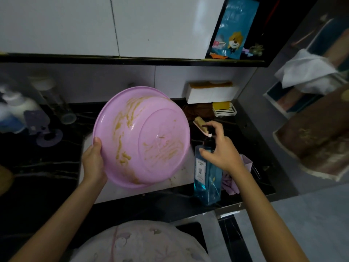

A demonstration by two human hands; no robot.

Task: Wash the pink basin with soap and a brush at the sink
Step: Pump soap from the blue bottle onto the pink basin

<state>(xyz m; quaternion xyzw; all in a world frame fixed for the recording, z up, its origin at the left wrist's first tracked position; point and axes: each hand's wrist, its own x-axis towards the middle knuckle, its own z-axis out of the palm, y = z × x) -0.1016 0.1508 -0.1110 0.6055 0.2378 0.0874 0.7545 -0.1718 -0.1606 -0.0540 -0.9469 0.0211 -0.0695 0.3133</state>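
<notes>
The left hand (93,161) grips the rim of the pink basin (143,137), held tilted over the sink (176,177), yellow smears inside. The right hand (221,146) curls its fingers over the pump of the blue soap bottle (205,176) beside the sink

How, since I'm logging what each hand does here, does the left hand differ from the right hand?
The left hand grips the rim of the pink basin, thumb inside; the right hand is curled round the pump top of the blue soap bottle. The left hand holds the pink basin lifted and tilted; the right hand's bottle stands upright on the counter. Both hands are bare and each holds one thing.
</notes>
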